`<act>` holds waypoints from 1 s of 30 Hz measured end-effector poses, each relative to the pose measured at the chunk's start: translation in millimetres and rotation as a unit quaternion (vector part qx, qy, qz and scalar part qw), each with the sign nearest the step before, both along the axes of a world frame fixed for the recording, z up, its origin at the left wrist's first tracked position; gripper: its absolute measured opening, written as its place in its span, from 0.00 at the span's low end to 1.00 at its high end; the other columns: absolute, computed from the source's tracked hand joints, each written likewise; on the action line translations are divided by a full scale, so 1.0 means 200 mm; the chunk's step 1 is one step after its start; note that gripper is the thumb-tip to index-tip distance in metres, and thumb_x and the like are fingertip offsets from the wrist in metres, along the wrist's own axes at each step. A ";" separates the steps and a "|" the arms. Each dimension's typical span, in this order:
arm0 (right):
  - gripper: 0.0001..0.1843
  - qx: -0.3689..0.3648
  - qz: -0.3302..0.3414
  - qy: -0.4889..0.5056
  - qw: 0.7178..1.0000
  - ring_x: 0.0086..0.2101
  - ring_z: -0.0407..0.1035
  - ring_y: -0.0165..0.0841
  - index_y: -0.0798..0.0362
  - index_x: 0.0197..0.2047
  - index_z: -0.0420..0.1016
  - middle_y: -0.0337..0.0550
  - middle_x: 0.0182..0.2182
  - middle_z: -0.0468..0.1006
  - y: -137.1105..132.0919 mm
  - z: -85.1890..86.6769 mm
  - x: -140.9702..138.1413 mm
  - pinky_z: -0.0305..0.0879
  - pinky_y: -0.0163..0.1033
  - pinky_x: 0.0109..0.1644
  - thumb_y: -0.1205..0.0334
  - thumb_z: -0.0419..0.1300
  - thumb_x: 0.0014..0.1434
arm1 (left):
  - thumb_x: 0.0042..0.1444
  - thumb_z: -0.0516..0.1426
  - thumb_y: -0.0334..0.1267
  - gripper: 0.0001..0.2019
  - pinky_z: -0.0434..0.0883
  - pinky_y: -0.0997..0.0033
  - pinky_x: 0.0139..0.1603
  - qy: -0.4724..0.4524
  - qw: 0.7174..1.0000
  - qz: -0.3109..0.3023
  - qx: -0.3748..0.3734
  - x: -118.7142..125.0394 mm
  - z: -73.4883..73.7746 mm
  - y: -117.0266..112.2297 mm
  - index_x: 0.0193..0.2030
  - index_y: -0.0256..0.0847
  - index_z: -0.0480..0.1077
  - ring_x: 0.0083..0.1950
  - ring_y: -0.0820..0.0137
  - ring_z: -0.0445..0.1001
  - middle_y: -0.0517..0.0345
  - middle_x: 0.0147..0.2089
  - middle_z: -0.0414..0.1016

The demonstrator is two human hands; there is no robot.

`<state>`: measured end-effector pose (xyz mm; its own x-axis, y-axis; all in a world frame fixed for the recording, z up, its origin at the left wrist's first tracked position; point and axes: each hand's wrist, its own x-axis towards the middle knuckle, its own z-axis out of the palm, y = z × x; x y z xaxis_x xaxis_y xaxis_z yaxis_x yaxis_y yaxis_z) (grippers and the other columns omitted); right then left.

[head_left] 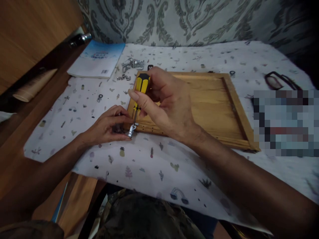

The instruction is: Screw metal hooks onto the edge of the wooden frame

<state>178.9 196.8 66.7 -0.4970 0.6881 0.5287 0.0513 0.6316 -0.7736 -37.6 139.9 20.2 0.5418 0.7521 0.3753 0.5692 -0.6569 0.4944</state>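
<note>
A yellow-and-black screwdriver [142, 85] is gripped in my right hand [171, 103], handle up and shaft pointing down. Its tip meets a small silver metal latch [132, 130] at the near left corner of a shallow wooden box [234, 111], which looks like a tray or lid with a raised rim. My left hand [108, 126] steadies the latch from the left, thumb below and fingers against the box's corner. Small dark holes show along the box's near edge. The screw, if any, under the tip is too small to make out.
Beyond the box's left corner lie a heap of metal latches [133, 64] and a pile of small screws [124, 77]. A blue-and-white book [98, 58] rests at the back left. Glasses [282, 80] and a pixelated item [286, 122] are on the right. A patterned cloth [147, 169] covers the table.
</note>
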 end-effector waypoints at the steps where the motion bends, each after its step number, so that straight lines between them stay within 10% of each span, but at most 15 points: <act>1: 0.12 -0.001 0.000 0.000 1.000 0.31 0.67 0.33 0.46 0.40 0.67 0.40 0.31 0.71 0.00 0.00 0.00 0.71 0.38 0.30 0.47 0.57 0.65 | 0.54 0.66 0.50 0.21 0.71 0.57 0.54 0.000 1.000 0.001 -0.003 0.00 0.00 0.00 0.52 0.45 0.75 0.53 0.61 0.71 0.51 0.50 0.72; 11: 0.11 0.014 0.015 -0.010 1.000 0.32 0.66 0.33 0.45 0.41 0.66 0.39 0.31 0.70 0.00 0.00 0.01 0.69 0.37 0.32 0.47 0.56 0.65 | 0.53 0.66 0.51 0.21 0.71 0.55 0.56 -0.005 1.000 0.001 0.000 0.00 -0.01 0.00 0.52 0.46 0.75 0.54 0.61 0.72 0.51 0.52 0.73; 21: 0.07 0.039 0.177 -0.071 0.981 0.32 0.65 0.29 0.50 0.35 0.69 0.36 0.30 0.71 0.01 0.14 0.07 0.64 0.35 0.35 0.60 0.57 0.66 | 0.55 0.66 0.50 0.22 0.72 0.55 0.56 -0.015 1.000 -0.010 0.023 0.01 0.00 0.00 0.54 0.48 0.74 0.55 0.60 0.72 0.51 0.52 0.74; 30: 0.15 -0.005 0.051 0.017 0.999 0.27 0.64 0.29 0.47 0.30 0.60 0.33 0.27 0.66 0.03 0.04 0.01 0.67 0.35 0.27 0.54 0.61 0.63 | 0.53 0.67 0.49 0.21 0.71 0.59 0.53 -0.013 1.000 0.007 0.004 0.01 0.00 0.00 0.51 0.44 0.75 0.52 0.62 0.71 0.52 0.49 0.72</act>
<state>180.4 202.3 74.3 -0.5469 0.6396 0.5402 -0.0401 0.6245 -0.7800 -35.8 139.1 19.5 0.5210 0.7569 0.3945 0.5655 -0.6523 0.5047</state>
